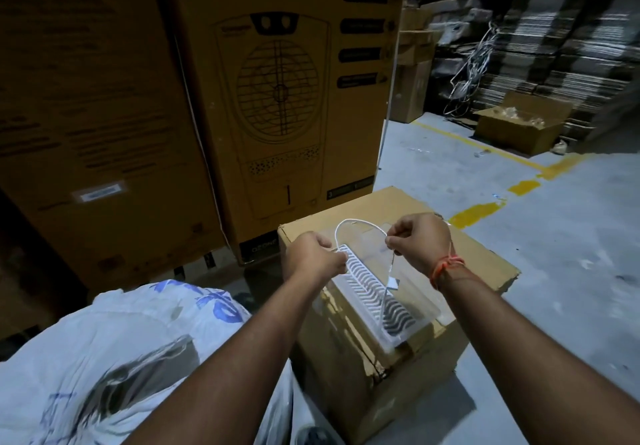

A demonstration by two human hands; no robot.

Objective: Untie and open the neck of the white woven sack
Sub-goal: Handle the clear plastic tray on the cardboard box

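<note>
left hand (317, 255): fingers curled, pinching one end of white cord (360, 223) | right hand (417, 242): pinching other end, cord arched between | white woven sack (114, 344): lower left, beside cardboard box (398, 323)

No legible text on boxes (284, 98)

floor: grey concrete (571, 236), yellow painted lines (478, 214) | left: tall brown cartons (284, 98) (fan drawing printed) | back right: flattened cardboard stacks (554, 56), open box (523, 125) | light: dim
</note>
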